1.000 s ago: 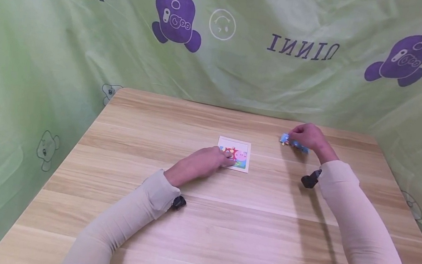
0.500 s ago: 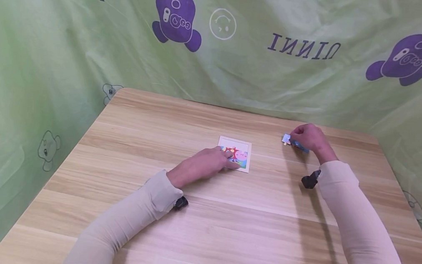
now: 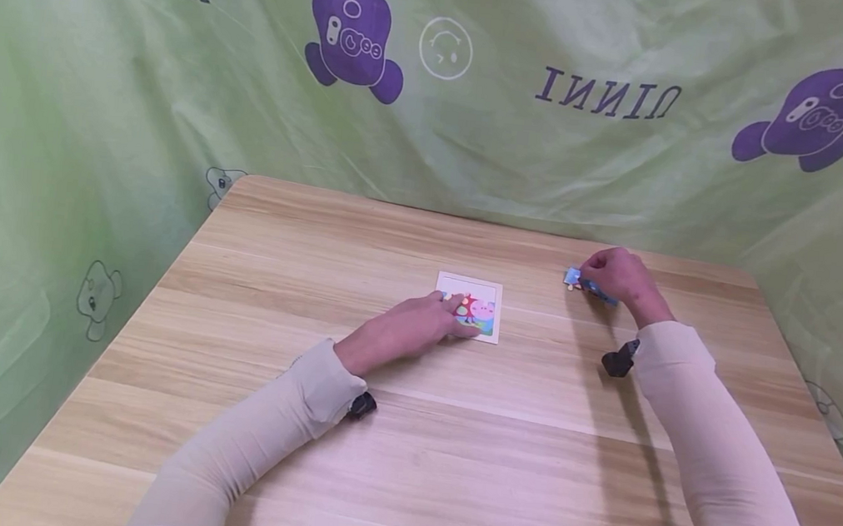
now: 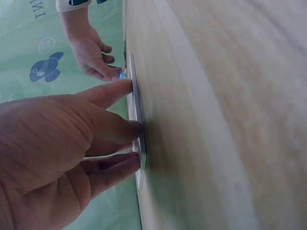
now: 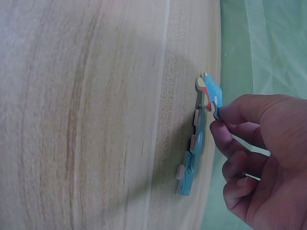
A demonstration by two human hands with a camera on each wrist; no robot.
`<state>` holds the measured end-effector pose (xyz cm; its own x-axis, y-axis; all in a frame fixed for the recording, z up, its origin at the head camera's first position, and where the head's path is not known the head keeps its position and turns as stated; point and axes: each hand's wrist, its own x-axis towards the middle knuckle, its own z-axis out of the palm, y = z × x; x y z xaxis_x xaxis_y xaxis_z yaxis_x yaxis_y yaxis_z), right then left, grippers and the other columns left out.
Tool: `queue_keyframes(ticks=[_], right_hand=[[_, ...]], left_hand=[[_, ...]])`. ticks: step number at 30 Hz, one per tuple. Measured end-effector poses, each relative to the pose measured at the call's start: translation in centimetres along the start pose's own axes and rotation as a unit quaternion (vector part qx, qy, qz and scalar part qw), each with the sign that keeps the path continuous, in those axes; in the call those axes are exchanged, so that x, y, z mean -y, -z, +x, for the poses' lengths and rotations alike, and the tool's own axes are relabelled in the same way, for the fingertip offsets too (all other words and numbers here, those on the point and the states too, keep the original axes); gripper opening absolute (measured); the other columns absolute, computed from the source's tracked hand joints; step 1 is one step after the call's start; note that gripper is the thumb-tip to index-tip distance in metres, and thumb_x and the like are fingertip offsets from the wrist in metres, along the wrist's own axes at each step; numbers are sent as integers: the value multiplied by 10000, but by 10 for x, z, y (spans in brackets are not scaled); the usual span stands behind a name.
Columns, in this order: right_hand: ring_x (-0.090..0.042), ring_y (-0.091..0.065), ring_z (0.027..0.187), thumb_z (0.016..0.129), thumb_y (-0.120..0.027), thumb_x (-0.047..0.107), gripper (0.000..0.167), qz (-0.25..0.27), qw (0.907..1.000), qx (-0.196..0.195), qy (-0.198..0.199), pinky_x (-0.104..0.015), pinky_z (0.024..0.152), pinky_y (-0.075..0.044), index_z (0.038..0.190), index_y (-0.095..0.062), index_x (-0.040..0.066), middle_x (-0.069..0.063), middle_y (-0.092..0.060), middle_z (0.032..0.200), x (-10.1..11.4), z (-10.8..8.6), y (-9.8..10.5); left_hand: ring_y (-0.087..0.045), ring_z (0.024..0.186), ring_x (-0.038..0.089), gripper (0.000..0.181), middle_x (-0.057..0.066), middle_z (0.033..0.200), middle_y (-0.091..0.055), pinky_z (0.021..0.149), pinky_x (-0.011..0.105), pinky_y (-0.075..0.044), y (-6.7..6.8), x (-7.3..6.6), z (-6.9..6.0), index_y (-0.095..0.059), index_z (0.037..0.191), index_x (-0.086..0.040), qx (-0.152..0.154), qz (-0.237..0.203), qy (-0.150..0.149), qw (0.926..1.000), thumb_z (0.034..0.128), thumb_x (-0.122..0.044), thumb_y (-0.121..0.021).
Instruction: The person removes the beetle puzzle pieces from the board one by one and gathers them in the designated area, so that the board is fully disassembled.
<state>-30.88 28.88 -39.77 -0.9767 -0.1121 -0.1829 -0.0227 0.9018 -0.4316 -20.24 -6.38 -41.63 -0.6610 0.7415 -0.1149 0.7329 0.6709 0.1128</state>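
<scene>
Puzzle piece (image 5: 215, 92), right hand (image 3: 619, 274) pinching, left hand (image 3: 415, 321) outstretched, tray picture (image 3: 482, 311) head-view only

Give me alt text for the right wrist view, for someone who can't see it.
A right hand pinches a blue, red and cream puzzle piece close to more blue pieces lying on a wooden table. Green fabric hangs beyond the table's edge.
</scene>
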Motion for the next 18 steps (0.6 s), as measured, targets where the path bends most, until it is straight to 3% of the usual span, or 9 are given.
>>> queue_keyframes(ticks=[18], right_hand=[[-361, -592, 948, 1030, -586, 228, 343, -99, 9999, -46, -20, -552, 863, -462, 1187, -683, -61, -230, -678, 1093, -2, 2, -3]], left_hand=[[-517, 965, 285, 547, 198, 1532, -478, 721, 302, -466, -1, 2, 2, -596, 1468, -354, -62, 151, -124, 9998, 1048, -7, -547]])
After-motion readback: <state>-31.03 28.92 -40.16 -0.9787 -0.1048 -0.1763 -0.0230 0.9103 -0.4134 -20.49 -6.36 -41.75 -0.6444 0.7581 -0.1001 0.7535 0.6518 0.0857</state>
